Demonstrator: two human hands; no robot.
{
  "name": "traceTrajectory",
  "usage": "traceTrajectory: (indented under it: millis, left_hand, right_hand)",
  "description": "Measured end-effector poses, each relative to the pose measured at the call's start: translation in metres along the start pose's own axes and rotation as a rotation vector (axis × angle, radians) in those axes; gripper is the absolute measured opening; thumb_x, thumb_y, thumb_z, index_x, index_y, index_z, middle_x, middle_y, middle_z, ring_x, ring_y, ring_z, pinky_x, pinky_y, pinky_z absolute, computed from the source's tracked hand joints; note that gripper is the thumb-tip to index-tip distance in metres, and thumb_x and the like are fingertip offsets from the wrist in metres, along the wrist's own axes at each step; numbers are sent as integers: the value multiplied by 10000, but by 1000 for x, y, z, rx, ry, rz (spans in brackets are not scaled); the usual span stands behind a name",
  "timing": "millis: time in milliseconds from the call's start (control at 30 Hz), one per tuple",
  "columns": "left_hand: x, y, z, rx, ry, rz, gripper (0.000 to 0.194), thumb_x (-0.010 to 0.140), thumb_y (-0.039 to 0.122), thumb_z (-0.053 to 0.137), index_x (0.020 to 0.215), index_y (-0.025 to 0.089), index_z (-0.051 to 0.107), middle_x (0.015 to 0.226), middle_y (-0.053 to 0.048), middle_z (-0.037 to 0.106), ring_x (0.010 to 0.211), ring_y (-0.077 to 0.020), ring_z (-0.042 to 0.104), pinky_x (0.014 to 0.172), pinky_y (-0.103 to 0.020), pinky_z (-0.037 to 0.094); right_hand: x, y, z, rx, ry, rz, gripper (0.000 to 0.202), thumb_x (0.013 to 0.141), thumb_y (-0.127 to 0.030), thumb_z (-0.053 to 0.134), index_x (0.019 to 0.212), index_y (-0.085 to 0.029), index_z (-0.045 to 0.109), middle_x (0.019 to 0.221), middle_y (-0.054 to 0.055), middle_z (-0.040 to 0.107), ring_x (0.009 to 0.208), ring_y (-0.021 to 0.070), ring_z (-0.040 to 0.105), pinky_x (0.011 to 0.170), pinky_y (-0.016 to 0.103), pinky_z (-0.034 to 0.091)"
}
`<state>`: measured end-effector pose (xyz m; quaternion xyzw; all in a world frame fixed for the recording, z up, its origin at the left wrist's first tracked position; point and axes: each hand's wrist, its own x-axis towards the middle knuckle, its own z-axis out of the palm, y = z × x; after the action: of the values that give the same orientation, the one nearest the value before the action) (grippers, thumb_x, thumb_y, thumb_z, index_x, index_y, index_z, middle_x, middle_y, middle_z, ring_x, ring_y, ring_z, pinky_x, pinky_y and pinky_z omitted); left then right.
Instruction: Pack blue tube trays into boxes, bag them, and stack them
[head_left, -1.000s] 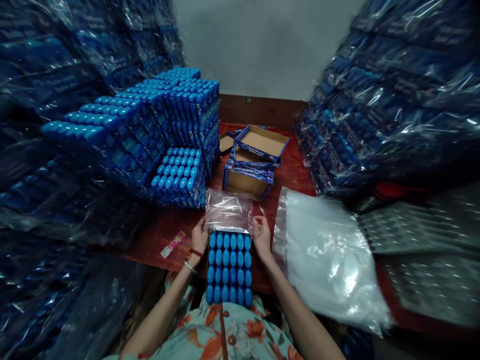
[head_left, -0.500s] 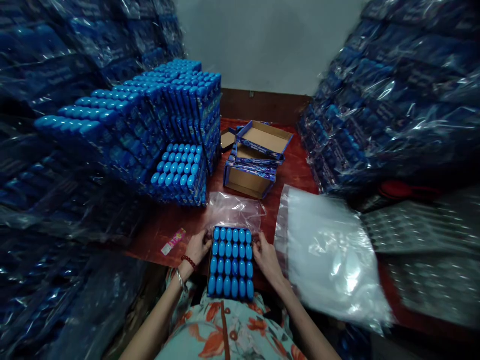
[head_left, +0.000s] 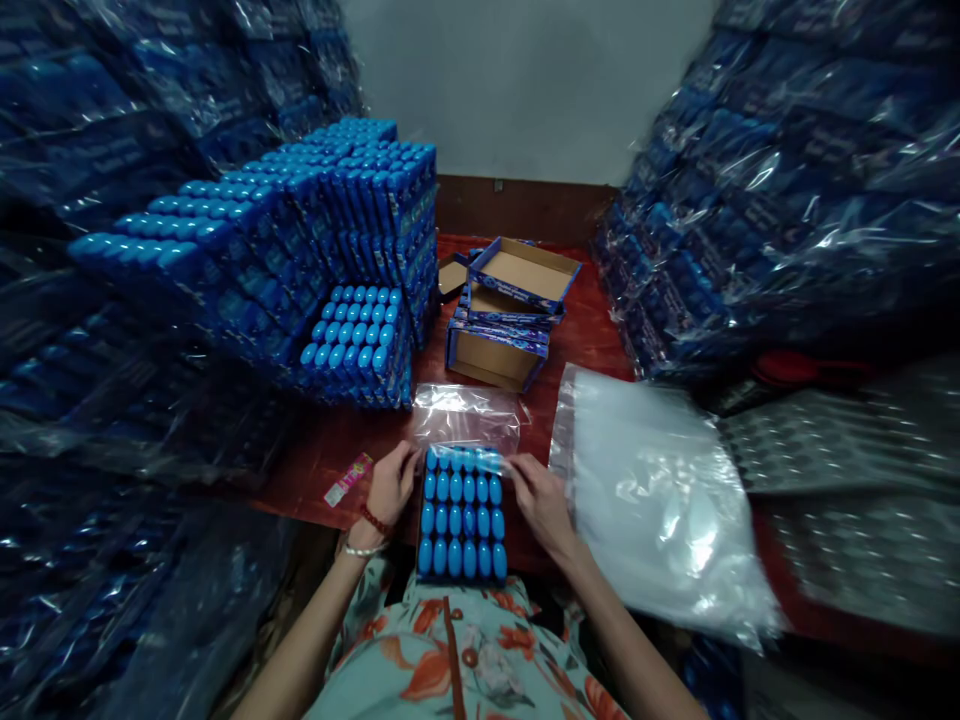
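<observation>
In front of me lies a tray of blue egg-shaped capsules (head_left: 462,520) in rows, close against my body at the table's near edge. A clear plastic bag (head_left: 466,415) stretches out beyond its far end, and the bag's edge now covers the far row. My left hand (head_left: 391,488) pinches the bag's edge at the tray's far left corner. On the other side, my right hand (head_left: 540,500) pinches the same edge near the far right corner. The fingertips of both hands are partly hidden by the film and the grip.
Stacked trays of blue capsules (head_left: 352,330) rise at the left. Cardboard trays (head_left: 517,300) are piled at the back. A stack of clear bags (head_left: 652,490) lies on the right, beside clear moulded plastic sheets (head_left: 847,450). A pink wrapper (head_left: 348,480) is on the left. Wrapped packs (head_left: 750,230) stand behind.
Both hands have risen slightly and drawn the bag's edge toward me over the tray's far row. The view has shifted a little.
</observation>
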<state>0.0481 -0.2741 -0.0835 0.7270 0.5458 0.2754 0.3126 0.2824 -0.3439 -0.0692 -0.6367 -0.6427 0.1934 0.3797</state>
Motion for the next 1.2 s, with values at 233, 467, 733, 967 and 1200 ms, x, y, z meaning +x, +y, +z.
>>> traceTrajectory:
  millis: [233,467,733,967,1200]
  left_hand:
    - [-104,-37,-6,195,-21,409,325,911,160,279,911,192,602,706,-58,599,678,-164,577,651,-258,480]
    - [-155,-60,-11,520,-109,534,329,937,234,279,894,211,604,847,-54,671,814,-186,615,776,-295,486]
    - [-96,-12,-15,652,-401,529,169,880,134,435,788,175,571,735,-35,633,708,-187,582,679,-305,418]
    - [-39,64,-87,747,-207,660,163,829,82,442,784,172,571,741,-40,622,692,-190,546,642,-312,361]
    - [33,100,-114,360,177,510,189,869,178,484,759,166,636,750,-42,663,685,-172,573,659,-296,395]
  right_hand:
    - [-93,6,-12,-71,9,-277,292,886,-89,387,1072,-205,580,937,76,679,903,186,653,786,317,551]
    - [-143,19,-10,-268,-224,-301,260,939,-257,358,1053,-225,589,954,60,686,863,161,662,685,239,558]
    - [-92,-1,-3,-444,-152,-481,253,942,-245,380,799,-191,581,747,53,637,694,168,594,630,281,481]
    - [-24,-32,-57,-287,150,-547,151,880,-150,506,921,-171,650,866,74,672,777,148,619,698,250,494]
    - [65,-68,-61,358,307,-174,163,877,-264,531,906,-224,686,937,32,720,881,175,671,812,319,521]
